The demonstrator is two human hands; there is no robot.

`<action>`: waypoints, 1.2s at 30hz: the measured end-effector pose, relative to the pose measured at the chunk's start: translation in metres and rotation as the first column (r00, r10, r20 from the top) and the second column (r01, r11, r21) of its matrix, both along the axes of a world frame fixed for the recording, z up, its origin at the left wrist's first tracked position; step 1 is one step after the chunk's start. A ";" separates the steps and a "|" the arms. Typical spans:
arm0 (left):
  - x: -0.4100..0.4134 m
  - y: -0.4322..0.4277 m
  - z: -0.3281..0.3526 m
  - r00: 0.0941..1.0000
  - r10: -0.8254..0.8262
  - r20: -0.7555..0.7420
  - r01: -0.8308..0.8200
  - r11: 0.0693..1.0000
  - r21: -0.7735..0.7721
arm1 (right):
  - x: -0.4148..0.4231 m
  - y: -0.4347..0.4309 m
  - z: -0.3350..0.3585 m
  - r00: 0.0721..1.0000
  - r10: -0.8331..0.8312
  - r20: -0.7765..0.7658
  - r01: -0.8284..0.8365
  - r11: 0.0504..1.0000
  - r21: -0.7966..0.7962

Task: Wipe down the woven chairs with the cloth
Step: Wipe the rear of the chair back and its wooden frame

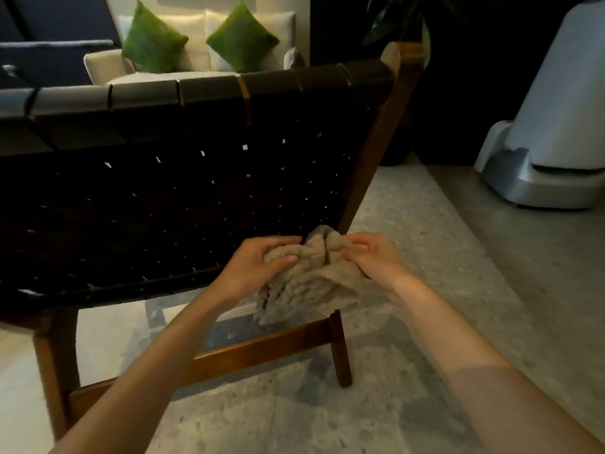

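A woven chair (170,198) with a black strap back and a brown wooden frame fills the left and centre, seen from behind. A crumpled grey-beige cloth (304,283) hangs in front of the chair's lower right corner, beside the right wooden upright. My left hand (258,263) grips the cloth's left part, thumb over the fabric. My right hand (373,257) pinches the cloth's right part between fingers and thumb. The cloth's top touches or nearly touches the woven back; I cannot tell which.
A cream sofa (104,65) with two green cushions (154,40) stands behind the chair. A white and grey appliance (550,136) sits on the floor at the right. A dark plant (402,21) is at the top. A patterned rug (409,224) covers the floor.
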State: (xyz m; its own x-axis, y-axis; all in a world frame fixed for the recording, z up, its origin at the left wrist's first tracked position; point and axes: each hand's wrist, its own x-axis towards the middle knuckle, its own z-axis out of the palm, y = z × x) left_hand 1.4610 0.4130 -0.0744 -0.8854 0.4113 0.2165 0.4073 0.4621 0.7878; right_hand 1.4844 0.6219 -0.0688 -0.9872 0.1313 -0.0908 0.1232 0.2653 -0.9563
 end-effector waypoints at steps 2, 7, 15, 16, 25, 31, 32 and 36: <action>-0.002 -0.006 0.005 0.980 0.150 -0.134 -0.151 0.988 0.003 | 0.004 0.008 0.008 0.989 -0.083 -0.124 0.112 0.962 0.249; -0.001 0.005 0.017 0.816 0.418 -0.399 -0.427 0.901 0.071 | 0.009 0.018 0.036 0.809 -0.369 -0.458 0.582 0.613 0.535; -0.003 0.065 0.060 0.881 0.473 -0.017 -0.365 0.703 0.611 | -0.007 0.011 0.076 0.621 -0.494 -0.609 0.525 0.839 -0.145; -0.001 0.075 0.066 0.911 0.411 0.013 -0.313 0.673 0.671 | -0.009 0.010 0.084 0.600 -0.509 -0.618 0.485 0.845 -0.225; 0.001 0.126 0.077 0.928 0.221 -0.299 0.006 0.796 0.605 | -0.020 0.008 0.100 0.583 -0.353 -0.732 0.053 0.915 -0.399; -0.012 0.139 0.067 0.852 0.362 -0.378 -0.112 0.831 0.544 | -0.036 -0.002 0.086 0.607 -0.280 -0.744 0.121 0.957 -0.262; -0.015 0.140 0.066 0.828 0.398 -0.396 -0.136 0.826 0.547 | -0.038 -0.002 0.083 0.603 -0.278 -0.748 0.132 0.959 -0.250; -0.023 0.146 0.057 0.724 0.485 -0.490 -0.213 0.833 0.510 | -0.045 -0.001 0.069 0.559 -0.283 -0.780 0.172 0.959 -0.224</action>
State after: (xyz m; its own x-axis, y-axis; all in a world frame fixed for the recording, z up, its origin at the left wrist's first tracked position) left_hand 1.4384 0.5591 -0.0174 -0.5872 -0.1444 0.7965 0.7130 0.3735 0.5934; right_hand 1.4392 0.6207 0.0000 -0.6028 0.4058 0.6870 -0.6609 0.2284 -0.7148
